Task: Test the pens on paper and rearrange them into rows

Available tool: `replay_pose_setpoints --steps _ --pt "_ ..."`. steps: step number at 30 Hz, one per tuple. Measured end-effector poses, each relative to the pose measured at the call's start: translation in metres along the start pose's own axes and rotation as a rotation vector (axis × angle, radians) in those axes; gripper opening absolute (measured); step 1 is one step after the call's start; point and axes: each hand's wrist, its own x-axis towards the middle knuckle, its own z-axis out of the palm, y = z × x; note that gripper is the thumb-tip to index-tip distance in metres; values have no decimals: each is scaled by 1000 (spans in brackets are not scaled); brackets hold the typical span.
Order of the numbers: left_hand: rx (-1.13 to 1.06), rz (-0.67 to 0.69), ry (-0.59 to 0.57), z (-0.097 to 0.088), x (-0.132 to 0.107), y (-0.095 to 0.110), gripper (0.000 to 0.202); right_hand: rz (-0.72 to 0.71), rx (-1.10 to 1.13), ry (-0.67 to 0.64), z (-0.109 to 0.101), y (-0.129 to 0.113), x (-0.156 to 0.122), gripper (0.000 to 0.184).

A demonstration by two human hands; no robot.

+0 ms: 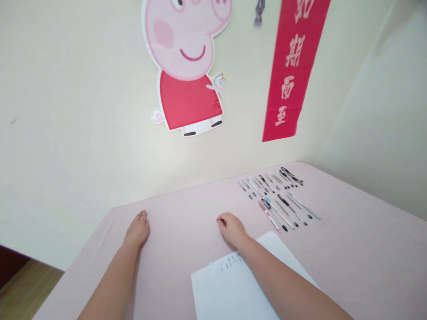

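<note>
Two rows of pens (279, 214) on worktop (176, 266), right of right hand (232, 229). White paper (223, 293) partly under right forearm (276, 271). Left hand (137, 230) near worktop's left edge. Right fingers curled; can't tell if either hand grips anything.

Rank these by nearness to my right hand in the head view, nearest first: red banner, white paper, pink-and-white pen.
1. White paper: mostly on your side of the right hand.
2. Pink-and-white pen: to the hand's right.
3. Red banner: beyond, up on the wall.
</note>
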Motion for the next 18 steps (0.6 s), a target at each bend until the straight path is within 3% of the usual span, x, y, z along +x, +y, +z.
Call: replay_pose_setpoints --steps 11,18 --pt "1 -7 24 4 1 -4 54 3 39 34 4 5 0 22" --pt "36 -10 71 -7 -3 0 51 206 201 -73 3 0 10 25"
